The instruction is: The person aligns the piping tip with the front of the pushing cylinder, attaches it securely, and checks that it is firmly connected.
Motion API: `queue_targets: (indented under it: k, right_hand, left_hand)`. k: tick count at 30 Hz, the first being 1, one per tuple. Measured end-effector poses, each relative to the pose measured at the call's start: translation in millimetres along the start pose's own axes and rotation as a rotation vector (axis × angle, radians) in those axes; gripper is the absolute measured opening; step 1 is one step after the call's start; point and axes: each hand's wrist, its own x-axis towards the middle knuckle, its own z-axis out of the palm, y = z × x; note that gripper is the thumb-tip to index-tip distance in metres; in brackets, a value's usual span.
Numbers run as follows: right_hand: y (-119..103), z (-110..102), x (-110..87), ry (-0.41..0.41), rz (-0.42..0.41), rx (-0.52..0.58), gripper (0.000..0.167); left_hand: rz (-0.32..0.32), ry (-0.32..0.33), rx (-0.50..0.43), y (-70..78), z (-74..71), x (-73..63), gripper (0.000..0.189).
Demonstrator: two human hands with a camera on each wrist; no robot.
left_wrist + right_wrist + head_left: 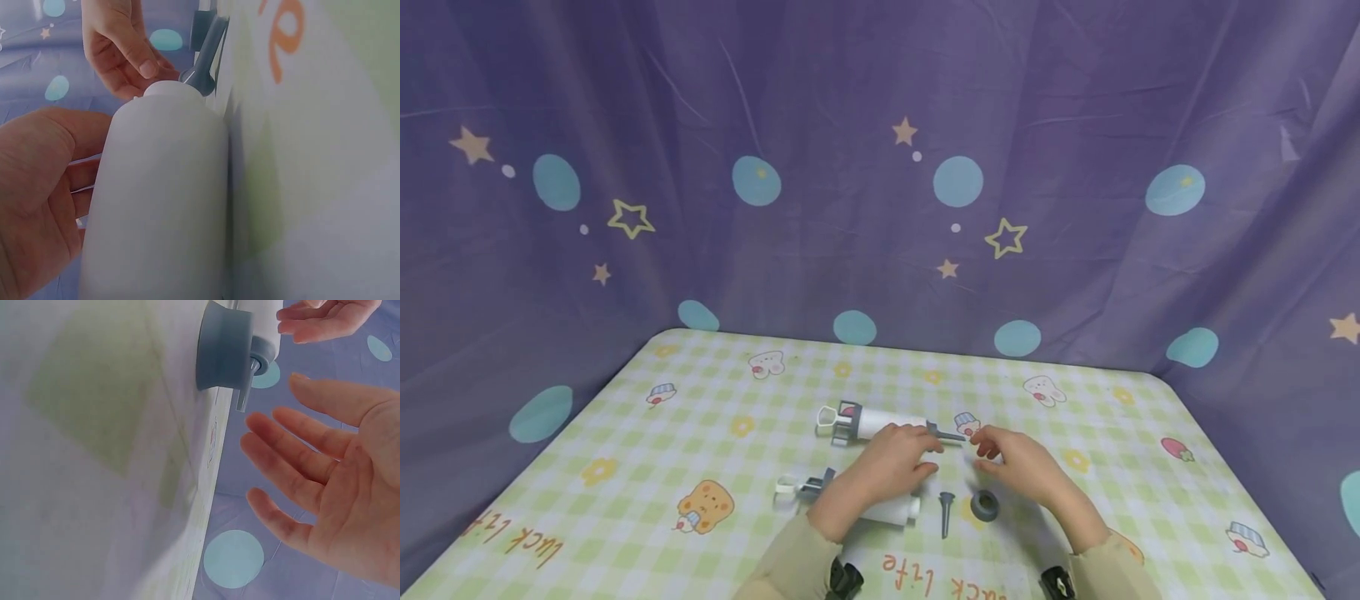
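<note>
Two large syringes with white barrels and grey fittings lie on the table. The far syringe [887,423] has a long grey nozzle pointing right. My left hand [891,462] hovers over the near syringe [891,510], hiding part of its barrel, with fingers loosely bent and nothing gripped. In the left wrist view the white barrel [162,200] stands beside that hand, its narrow neck bare. A loose grey nozzle [946,512] and a grey ring cap [985,505] lie right of the neck. My right hand [1022,467] holds nothing above the cap, fingers spread in the right wrist view.
A green-checked cloth with printed figures covers the table [647,467]. Behind it hangs a purple curtain [850,258] with stars and blue dots. White plunger handles of both syringes point left.
</note>
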Motion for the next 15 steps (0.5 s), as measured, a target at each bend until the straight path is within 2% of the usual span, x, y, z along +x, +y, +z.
queue_targets:
  k: [7, 15]
  right_hand:
    - [0.5, -2.0, -4.1, -0.044, 0.022, 0.005, 0.024]
    - [0.8, -3.8, -9.9, -0.107, 0.023, 0.022, 0.024]
  left_hand:
    - [0.019, -0.021, -0.036, 3.8, 0.0, -0.6, 0.019]
    - [0.056, -0.048, -0.027, 7.3, 3.0, 0.3, 0.017]
